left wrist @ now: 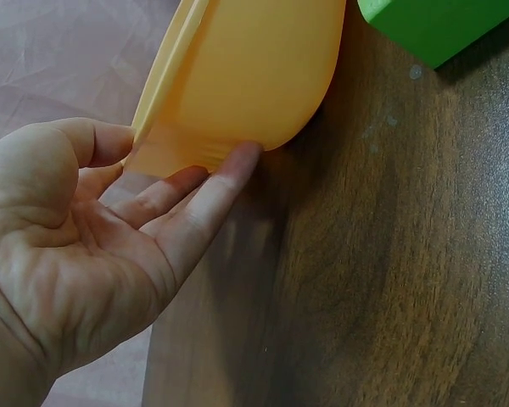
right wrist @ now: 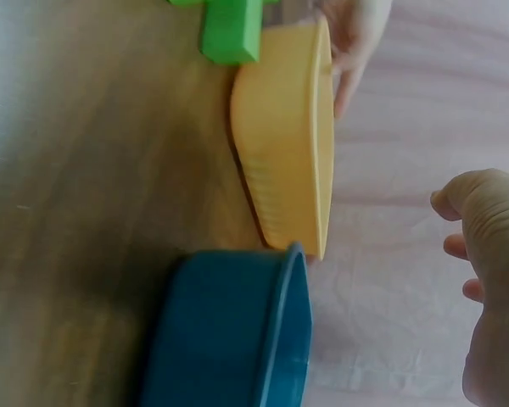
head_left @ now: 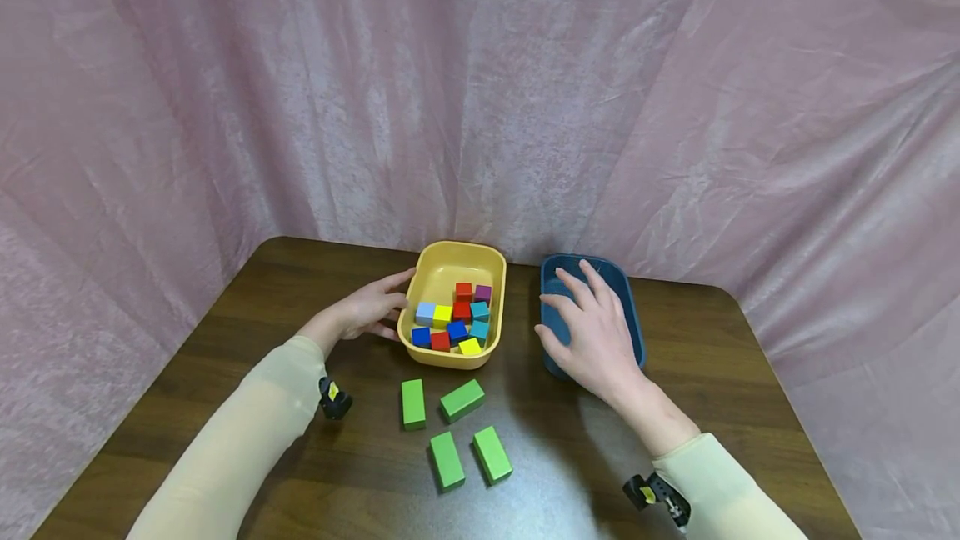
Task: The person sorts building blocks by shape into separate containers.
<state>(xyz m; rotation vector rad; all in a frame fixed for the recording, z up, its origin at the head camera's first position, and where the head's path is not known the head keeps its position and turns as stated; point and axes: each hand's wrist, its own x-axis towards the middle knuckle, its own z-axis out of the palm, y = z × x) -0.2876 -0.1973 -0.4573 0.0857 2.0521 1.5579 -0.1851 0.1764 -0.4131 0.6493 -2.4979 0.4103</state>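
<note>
My left hand [head_left: 371, 307] is at the left side of a yellow bin [head_left: 450, 362], its fingers spread. In the left wrist view, fingertips [left wrist: 242, 154] rest against the bin's outer wall and another digit touches the rim. Small red, yellow, blue, light blue, teal and purple cubes lie inside, mostly toward the near end. My right hand [head_left: 596, 340] is above a blue bin [head_left: 634, 319], fingers spread and nothing held. The hand hides part of that bin's inside. In the right wrist view, the hand [right wrist: 496, 263] appears beyond the blue bin's rim [right wrist: 290, 292].
Several green rectangular blocks [head_left: 447, 461] lie on the brown wooden table [head_left: 360, 473], in front of the yellow bin. Behind the table's far edge hangs a pink curtain [head_left: 480, 90]. The two bins stand side by side with a gap between them.
</note>
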